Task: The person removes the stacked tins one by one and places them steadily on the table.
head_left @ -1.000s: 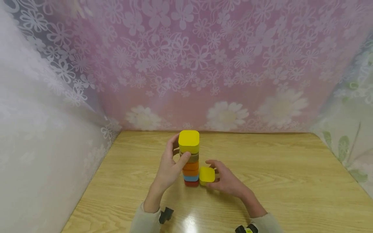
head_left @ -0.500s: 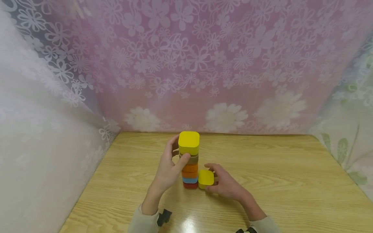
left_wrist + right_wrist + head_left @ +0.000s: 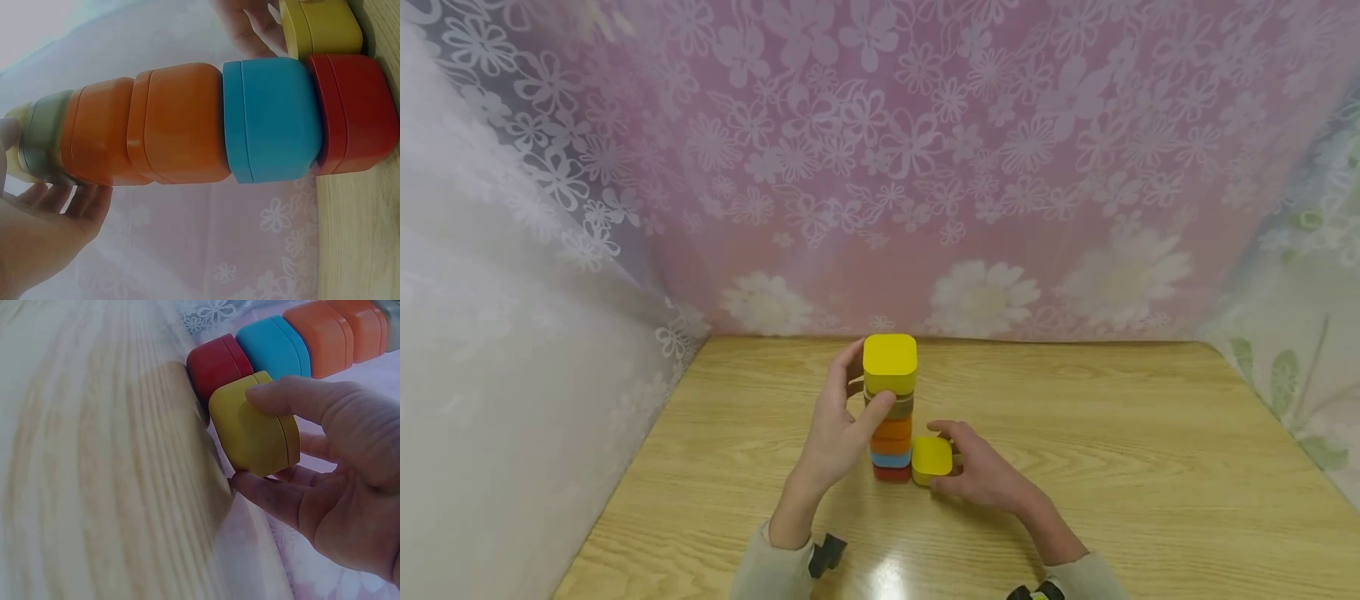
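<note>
The left hand (image 3: 838, 437) is gripping the upper part of a six-box stack (image 3: 892, 429), which is standing upright on a wood-grain table (image 3: 1112, 433). Its thumb is pressing the near face around the grey-green box (image 3: 900, 407); its other fingers are reaching around the far side. The hand is spanning the stack's width.

From the base upward, the stack is consisting of the red box (image 3: 356, 112), the blue box (image 3: 275, 119), the lower orange box (image 3: 184, 122), the upper orange box (image 3: 103, 125), the grey-green box and the top yellow box (image 3: 890, 367). The boxes are showing rounded corners, and the wrist views are showing a seam line around several of them.

The right hand (image 3: 988, 475) is holding a separate yellow box (image 3: 932, 457) between the thumb and fingers, narrowed to that box's width. This box is sitting just beside the red box, on the right side of the stack base. Whether its underside is touching the table cannot be told.

Light sleeves (image 3: 772, 571) are covering both forearms, and a black device (image 3: 827, 555) is showing at the left wrist. Behind the table, a pink floral cloth (image 3: 910, 208) is hanging.
</note>
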`<state>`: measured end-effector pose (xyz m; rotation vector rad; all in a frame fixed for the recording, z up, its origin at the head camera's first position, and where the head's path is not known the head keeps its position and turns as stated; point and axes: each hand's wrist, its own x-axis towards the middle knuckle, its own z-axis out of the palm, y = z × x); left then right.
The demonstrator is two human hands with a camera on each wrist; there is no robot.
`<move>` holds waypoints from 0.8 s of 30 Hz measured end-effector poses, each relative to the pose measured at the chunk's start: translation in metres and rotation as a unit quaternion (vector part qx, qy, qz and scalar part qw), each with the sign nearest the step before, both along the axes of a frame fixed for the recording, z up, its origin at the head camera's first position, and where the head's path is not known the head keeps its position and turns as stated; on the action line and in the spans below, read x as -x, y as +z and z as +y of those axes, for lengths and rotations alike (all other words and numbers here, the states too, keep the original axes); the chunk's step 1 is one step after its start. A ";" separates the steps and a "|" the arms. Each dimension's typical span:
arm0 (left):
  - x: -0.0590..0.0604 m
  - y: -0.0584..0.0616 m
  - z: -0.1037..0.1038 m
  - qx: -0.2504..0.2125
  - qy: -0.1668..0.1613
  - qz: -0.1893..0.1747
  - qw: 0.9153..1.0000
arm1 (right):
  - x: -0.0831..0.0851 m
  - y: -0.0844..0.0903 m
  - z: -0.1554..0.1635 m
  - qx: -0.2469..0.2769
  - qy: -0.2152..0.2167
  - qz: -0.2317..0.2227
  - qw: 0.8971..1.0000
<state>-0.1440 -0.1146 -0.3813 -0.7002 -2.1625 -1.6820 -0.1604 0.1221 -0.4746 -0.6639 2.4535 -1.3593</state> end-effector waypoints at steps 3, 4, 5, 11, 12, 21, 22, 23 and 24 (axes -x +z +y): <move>0.001 0.000 0.000 -0.002 -0.003 0.004 1.000 | 0.001 0.000 0.000 -0.009 -0.005 -0.001 1.000; 0.002 0.000 0.000 -0.003 -0.003 0.003 1.000 | 0.001 -0.001 0.000 -0.012 -0.006 0.002 1.000; 0.002 0.000 0.000 -0.004 -0.003 0.003 1.000 | 0.001 -0.001 0.000 -0.016 -0.006 0.006 1.000; 0.001 -0.001 -0.001 -0.007 -0.007 -0.002 1.000 | -0.001 0.000 0.000 -0.023 -0.004 0.015 1.000; 0.001 -0.001 -0.001 -0.008 -0.008 -0.003 1.000 | -0.001 0.000 0.000 -0.021 -0.002 0.012 1.000; 0.001 -0.001 -0.004 -0.002 -0.007 0.000 1.000 | 0.000 -0.001 0.000 -0.010 0.009 0.018 1.000; 0.001 0.000 -0.004 -0.002 -0.007 0.001 1.000 | 0.000 -0.001 0.000 -0.010 0.009 0.018 1.000; 0.002 0.000 -0.003 -0.002 -0.007 0.001 1.000 | 0.001 -0.001 0.000 -0.011 0.008 0.019 1.000; 0.003 0.000 -0.003 -0.002 -0.006 0.001 1.000 | 0.001 0.000 0.000 -0.013 0.007 0.019 1.000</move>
